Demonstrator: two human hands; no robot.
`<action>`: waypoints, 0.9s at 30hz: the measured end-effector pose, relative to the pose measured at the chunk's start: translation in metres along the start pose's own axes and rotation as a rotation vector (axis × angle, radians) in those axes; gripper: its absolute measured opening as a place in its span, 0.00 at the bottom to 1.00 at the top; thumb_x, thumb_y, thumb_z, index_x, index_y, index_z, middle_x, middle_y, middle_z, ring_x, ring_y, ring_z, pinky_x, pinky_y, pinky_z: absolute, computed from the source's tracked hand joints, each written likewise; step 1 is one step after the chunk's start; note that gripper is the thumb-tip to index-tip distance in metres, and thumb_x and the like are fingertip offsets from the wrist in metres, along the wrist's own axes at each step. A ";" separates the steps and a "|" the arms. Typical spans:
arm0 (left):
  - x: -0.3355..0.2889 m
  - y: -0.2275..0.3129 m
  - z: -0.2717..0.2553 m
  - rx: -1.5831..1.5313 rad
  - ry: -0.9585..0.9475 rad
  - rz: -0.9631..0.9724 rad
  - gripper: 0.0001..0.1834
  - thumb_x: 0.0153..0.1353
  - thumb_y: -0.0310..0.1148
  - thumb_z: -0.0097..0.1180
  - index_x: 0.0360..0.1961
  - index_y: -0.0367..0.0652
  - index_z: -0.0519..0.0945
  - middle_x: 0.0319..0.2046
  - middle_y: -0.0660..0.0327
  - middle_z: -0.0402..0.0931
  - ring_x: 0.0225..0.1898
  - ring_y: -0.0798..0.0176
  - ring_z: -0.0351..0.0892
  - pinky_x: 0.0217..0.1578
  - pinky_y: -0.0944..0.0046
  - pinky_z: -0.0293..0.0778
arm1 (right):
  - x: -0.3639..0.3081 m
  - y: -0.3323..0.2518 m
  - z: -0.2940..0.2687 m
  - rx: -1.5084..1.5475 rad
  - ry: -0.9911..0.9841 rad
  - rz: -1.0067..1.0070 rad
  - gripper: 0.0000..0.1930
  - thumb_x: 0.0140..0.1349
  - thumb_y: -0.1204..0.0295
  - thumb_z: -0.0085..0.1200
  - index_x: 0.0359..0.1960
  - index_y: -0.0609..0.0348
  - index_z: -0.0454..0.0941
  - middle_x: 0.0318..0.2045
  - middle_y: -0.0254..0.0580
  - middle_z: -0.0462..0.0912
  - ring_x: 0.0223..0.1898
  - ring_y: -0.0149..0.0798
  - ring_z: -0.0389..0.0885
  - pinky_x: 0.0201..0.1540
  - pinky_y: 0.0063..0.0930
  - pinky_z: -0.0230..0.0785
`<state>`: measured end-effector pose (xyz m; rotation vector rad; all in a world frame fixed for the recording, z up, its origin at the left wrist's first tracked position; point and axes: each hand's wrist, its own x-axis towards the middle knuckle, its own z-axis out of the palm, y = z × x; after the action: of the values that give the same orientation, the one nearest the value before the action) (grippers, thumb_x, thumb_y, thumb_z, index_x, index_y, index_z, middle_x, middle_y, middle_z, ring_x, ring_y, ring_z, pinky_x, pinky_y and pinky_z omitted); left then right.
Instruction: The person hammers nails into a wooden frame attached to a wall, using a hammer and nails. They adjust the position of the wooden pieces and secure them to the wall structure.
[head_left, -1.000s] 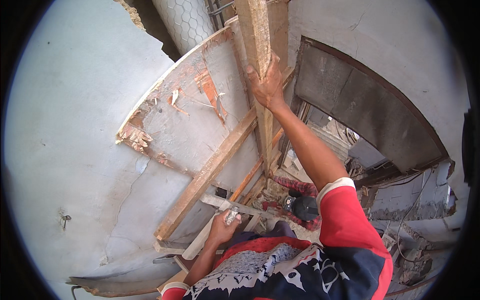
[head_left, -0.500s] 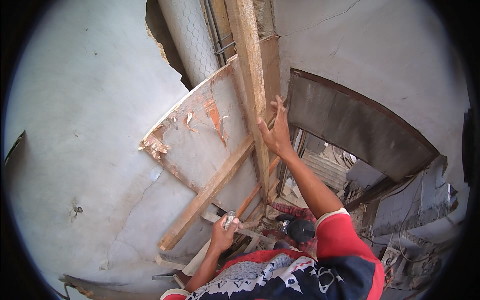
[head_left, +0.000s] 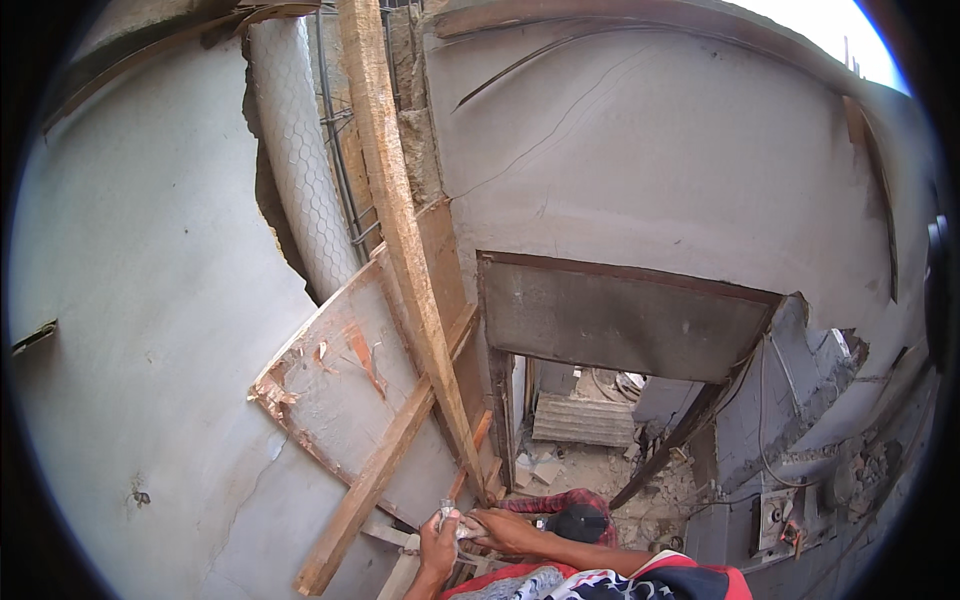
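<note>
Low in the middle, my left hand (head_left: 436, 545) is closed around a small silvery-grey object (head_left: 447, 508), whose kind I cannot make out. My right hand (head_left: 500, 530) has its fingers closed right beside it, at the pale lower part of that object; what they grip is mostly hidden. Just beyond my hands rises a long upright timber (head_left: 400, 200). A second timber (head_left: 365, 490) slants across it from lower left. Both lie against a plywood panel (head_left: 340, 375) with a torn, splintered face.
Below me is another person in a red plaid sleeve (head_left: 572, 498) and dark cap (head_left: 580, 525). A wire-mesh-wrapped column (head_left: 300, 150) and steel bars (head_left: 340, 150) stand behind the broken wall (head_left: 150, 280). Right of the timbers, a dark board (head_left: 620, 315) tops a doorway with rubble (head_left: 545, 470).
My right hand has come down from its raised, open position beside the upright timber to meet my left hand. The view has tilted up and to the right, showing more of the far wall.
</note>
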<state>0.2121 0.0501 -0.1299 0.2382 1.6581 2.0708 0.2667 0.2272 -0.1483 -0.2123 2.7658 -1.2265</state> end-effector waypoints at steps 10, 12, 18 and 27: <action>-0.001 -0.032 -0.033 -0.570 0.283 -0.365 0.27 0.74 0.63 0.42 0.28 0.53 0.68 0.14 0.72 0.58 0.12 0.72 0.58 0.13 0.70 0.58 | -0.040 0.005 0.016 0.227 0.457 0.072 0.18 0.64 0.72 0.57 0.56 0.55 0.80 0.42 0.60 0.86 0.45 0.61 0.85 0.50 0.50 0.75; 0.006 -0.050 -0.046 -0.732 0.194 -0.415 0.22 0.79 0.50 0.41 0.26 0.53 0.69 0.16 0.72 0.61 0.15 0.73 0.62 0.16 0.71 0.62 | -0.040 -0.012 0.006 0.243 0.425 0.065 0.17 0.63 0.73 0.56 0.54 0.59 0.80 0.42 0.62 0.86 0.47 0.65 0.83 0.53 0.54 0.73; 0.021 -0.065 -0.045 -0.642 0.113 -0.476 0.13 0.77 0.39 0.41 0.38 0.47 0.75 0.30 0.67 0.74 0.30 0.68 0.74 0.31 0.65 0.75 | -0.029 -0.012 0.068 0.273 0.589 -0.090 0.18 0.60 0.75 0.57 0.52 0.65 0.79 0.41 0.62 0.80 0.47 0.62 0.81 0.52 0.52 0.71; 0.097 0.077 0.064 0.567 -0.217 0.404 0.17 0.79 0.42 0.43 0.53 0.42 0.78 0.40 0.54 0.81 0.40 0.51 0.82 0.41 0.54 0.78 | -0.057 -0.027 0.081 0.328 0.706 0.035 0.18 0.59 0.76 0.57 0.52 0.64 0.78 0.42 0.57 0.78 0.50 0.61 0.79 0.56 0.51 0.70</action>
<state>0.1344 0.1391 -0.0551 1.0170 2.1490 1.6899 0.3374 0.1598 -0.1798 0.3697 2.9929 -2.0335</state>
